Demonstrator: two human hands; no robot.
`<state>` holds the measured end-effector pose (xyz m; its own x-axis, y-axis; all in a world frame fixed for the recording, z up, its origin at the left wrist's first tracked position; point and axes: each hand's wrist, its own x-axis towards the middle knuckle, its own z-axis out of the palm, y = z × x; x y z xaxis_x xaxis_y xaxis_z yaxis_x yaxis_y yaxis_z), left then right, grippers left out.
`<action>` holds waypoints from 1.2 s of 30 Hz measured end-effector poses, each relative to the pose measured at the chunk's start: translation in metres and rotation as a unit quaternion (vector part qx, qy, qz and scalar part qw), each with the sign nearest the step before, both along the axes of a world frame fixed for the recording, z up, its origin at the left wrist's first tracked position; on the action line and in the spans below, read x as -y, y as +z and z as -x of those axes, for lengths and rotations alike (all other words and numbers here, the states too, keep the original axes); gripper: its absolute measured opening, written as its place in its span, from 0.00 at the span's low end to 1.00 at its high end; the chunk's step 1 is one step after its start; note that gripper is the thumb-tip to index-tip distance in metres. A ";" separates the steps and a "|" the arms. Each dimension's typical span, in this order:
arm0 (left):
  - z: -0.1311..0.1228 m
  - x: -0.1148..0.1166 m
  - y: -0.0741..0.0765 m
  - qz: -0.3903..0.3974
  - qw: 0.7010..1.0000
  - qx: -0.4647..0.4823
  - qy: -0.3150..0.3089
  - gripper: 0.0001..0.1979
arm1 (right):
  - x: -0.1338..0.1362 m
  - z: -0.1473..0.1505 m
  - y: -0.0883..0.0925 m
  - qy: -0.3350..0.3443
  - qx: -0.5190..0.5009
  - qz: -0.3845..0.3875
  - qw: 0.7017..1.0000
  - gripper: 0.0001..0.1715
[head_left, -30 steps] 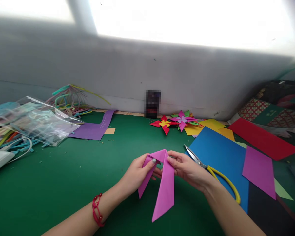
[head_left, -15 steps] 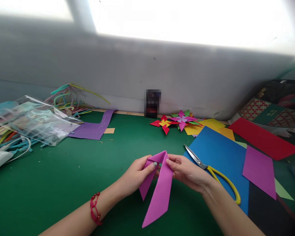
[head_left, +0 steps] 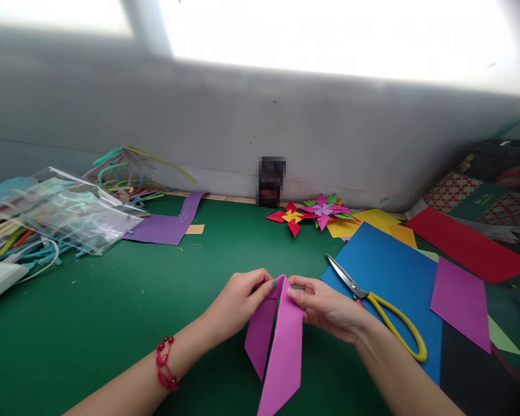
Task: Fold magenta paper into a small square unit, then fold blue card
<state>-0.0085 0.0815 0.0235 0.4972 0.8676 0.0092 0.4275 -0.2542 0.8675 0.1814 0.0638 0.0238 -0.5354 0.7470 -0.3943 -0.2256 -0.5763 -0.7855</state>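
A folded pink paper strip [head_left: 285, 341] is held up over the green table, its two pointed tails hanging down toward me. My left hand [head_left: 248, 297] pinches the strip near its top fold, thumb in front, a red cord bracelet on the wrist. On the other side my right hand [head_left: 320, 303] grips the same strip by the top of its right tail, thumb flat on the paper. The fingers behind the paper are partly hidden. Close to my right hand lie scissors [head_left: 364, 296] with yellow handles, on a blue paper sheet [head_left: 385, 271].
Folded paper flowers [head_left: 323, 212] and yellow paper [head_left: 375, 219] lie by the wall. Red paper [head_left: 463, 245] and a pink sheet [head_left: 461, 303] are at right. Purple paper [head_left: 160, 229], a clear plastic bag [head_left: 99, 219] and pipe cleaners [head_left: 117, 167] lie at left on the green table [head_left: 125, 329].
Both hands have drawn closer together at the strip's top fold. The strip's tails hang lower and closer together, the front one reaching the bottom of the view.
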 end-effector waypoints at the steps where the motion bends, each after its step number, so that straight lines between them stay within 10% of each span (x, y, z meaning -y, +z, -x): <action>1: 0.000 0.000 0.000 0.004 1.000 -0.001 -0.002 0.14 | 0.000 0.000 0.000 0.000 0.008 -0.009 1.000 0.12; 36: 0.005 -0.004 0.001 0.104 0.992 -0.021 -0.063 0.13 | 0.011 0.013 0.003 0.041 0.242 -0.209 0.947 0.14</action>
<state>-0.0134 0.0850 0.0241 0.5977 0.7796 -0.1872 0.4407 -0.1244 0.8890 0.1682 0.0529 0.0265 -0.4304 0.8556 -0.2874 0.2503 -0.1928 -0.9488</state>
